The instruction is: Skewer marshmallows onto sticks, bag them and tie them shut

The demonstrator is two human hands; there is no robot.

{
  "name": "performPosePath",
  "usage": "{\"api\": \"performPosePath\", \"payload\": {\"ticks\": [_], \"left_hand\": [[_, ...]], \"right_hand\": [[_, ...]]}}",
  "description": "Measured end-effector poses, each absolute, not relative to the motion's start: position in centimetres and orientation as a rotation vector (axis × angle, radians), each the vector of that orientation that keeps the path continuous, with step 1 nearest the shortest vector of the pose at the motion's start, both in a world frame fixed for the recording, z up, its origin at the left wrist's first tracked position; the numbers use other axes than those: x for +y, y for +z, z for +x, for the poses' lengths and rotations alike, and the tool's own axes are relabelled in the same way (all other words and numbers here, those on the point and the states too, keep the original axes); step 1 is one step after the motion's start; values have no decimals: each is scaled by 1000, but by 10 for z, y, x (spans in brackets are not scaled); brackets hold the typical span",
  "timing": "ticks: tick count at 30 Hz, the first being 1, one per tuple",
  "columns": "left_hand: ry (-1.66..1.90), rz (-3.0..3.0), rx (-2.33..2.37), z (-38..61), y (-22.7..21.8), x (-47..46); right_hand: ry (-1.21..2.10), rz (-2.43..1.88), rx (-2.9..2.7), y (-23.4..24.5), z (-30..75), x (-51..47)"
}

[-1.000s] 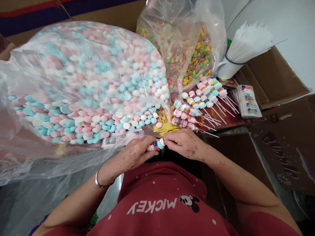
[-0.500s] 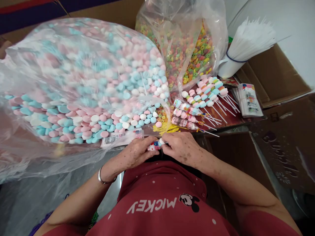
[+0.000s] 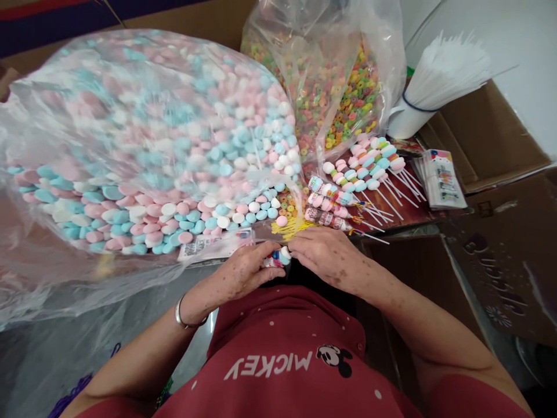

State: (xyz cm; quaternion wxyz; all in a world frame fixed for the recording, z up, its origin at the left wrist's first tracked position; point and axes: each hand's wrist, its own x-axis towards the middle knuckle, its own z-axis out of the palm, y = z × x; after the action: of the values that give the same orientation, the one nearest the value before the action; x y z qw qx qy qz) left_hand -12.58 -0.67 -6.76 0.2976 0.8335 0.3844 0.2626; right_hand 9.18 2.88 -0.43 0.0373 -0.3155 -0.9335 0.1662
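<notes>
My left hand (image 3: 250, 266) is closed around a marshmallow skewer (image 3: 284, 255), which sits partly in a small printed clear wrapper. White and pale blue marshmallows show at its right end. Close against that end is my right hand (image 3: 328, 256), its fingers bent and pressed together. Their tips are partly hidden, so what they pinch is unclear. Just beyond my fingers lie yellow twist ties (image 3: 290, 228). To the right, several wrapped skewers (image 3: 327, 219) are tied at the neck, with unwrapped candy skewers (image 3: 369, 165) behind them.
A big clear bag of pink, white and blue marshmallows (image 3: 191, 220) covers the left side. Behind stands a bag of candy rings (image 3: 352, 104). White sticks fill a white mug (image 3: 409, 119). Printed wrappers (image 3: 444, 180) are stacked near an opened cardboard box (image 3: 483, 128).
My right hand has shifted slightly up and away from the skewer's end, exposing more of its marshmallows. My left hand keeps its hold on the wrapper.
</notes>
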Motion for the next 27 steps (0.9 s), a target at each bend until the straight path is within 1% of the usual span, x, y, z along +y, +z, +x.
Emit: {"api": "performPosePath", "payload": {"ticks": [3,11,16,20,23,27], "left_hand": [[654,2149,1027,-122,-65,-9],[664,2019,989,-111,-65,-12],[494,2175,1132,-123,-50,-13],[435,2306,1184,-122,-52,-17],[432,2281,1074,-121,-54,-16],[381,2038,875,-123,-51,-10]], "right_hand": [[423,-971,-2908,-1,90,25],[646,-1026,-2956,-7,75,25],[709,-1169,-2926,7,88,39],[767,-1215,-2983,19,91,47],[782,-1225,-3025,22,89,49],[742,-1162,-3073,22,86,46]]}}
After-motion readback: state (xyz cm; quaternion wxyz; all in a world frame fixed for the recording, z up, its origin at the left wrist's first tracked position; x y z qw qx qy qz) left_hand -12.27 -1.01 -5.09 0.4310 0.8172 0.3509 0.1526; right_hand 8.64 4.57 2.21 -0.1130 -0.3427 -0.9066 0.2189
